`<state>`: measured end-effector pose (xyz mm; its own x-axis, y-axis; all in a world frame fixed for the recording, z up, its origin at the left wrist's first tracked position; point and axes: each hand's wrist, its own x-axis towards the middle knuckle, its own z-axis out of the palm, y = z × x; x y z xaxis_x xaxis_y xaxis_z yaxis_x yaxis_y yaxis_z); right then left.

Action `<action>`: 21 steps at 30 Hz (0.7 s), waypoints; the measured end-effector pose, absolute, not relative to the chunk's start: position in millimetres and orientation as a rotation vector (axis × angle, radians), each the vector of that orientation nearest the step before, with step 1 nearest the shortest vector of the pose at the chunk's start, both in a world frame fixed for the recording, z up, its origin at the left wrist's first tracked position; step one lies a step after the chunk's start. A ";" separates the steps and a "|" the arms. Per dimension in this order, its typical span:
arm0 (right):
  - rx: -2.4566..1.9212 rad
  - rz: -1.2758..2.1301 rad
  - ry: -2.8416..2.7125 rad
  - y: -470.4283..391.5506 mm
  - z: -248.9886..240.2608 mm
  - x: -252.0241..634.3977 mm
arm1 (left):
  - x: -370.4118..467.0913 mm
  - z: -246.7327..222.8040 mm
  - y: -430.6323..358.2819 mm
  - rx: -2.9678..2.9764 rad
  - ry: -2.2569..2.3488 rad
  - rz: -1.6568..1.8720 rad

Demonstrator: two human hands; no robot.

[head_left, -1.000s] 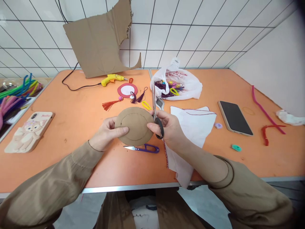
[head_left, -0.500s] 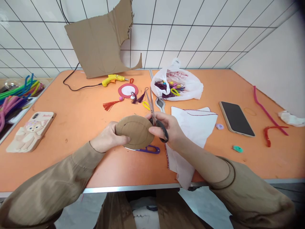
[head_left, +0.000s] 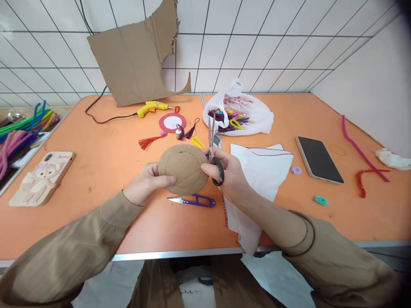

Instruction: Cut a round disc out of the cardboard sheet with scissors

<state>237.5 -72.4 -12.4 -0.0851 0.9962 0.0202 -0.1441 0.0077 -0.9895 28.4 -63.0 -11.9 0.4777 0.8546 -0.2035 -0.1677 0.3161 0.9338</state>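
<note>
A round cardboard disc with a smaller circle drawn on it is held above the orange table. My left hand grips its left edge, thumb on top. My right hand holds black-handled scissors, blades pointing up and away, and its thumb also touches the disc's right edge. Just below the disc lie purple thread snips. White fabric with a dark red stitched edge lies under and beside my right forearm.
A large cut cardboard sheet leans on the tiled wall. Before it sit a yellow glue gun, a red-rimmed disc and tassels. A plastic bag stands behind; phones lie at both sides.
The disc has risen slightly and tilted, uncovering more of the thread snips. The scissors have turned and shifted a little to the right with my right hand.
</note>
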 end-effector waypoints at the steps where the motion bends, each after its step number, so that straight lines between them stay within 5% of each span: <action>1: -1.060 1.323 -1.172 -72.1 -11.5 237.9 | 27.6 -10.7 -62.1 1.056 0.814 0.766; 21: -1.062 1.437 -1.271 -76.2 -7.7 230.9 | 31.6 -13.6 -67.0 1.006 0.824 0.984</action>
